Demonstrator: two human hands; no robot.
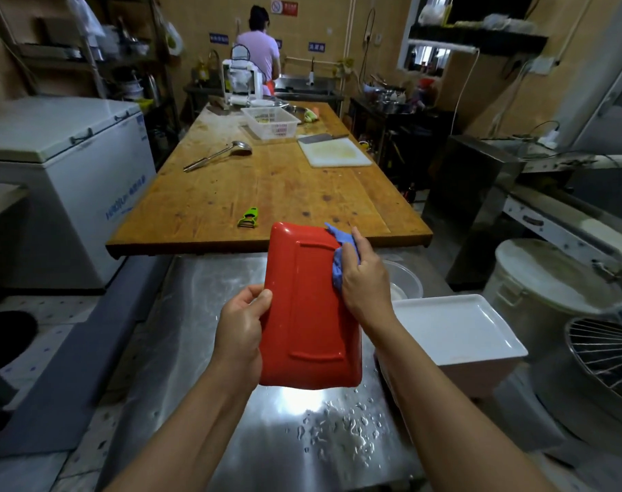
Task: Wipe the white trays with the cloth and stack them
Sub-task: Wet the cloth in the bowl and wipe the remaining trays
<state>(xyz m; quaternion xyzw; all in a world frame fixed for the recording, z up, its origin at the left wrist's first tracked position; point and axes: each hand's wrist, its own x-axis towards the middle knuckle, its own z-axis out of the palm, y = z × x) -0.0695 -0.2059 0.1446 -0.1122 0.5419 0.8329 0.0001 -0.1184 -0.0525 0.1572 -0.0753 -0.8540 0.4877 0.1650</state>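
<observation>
- Head view: a red-backed tray (311, 314) was held above the wet steel counter (295, 438), underside up.
- Its left edge was gripped by the left hand (240, 330), thumb curled over the rim.
- A blue cloth (343, 255) was bunched in the right hand (364, 278) and pressed against the tray's right edge.
- A white tray (451, 328) was seen just beside, on the right.
- A wooden table (274, 186) was seen beyond, with a green peeler (249, 217) on it.

Both forearms reach forward; left hand (242, 324) and right hand (364, 278) each curled in a grip.
</observation>
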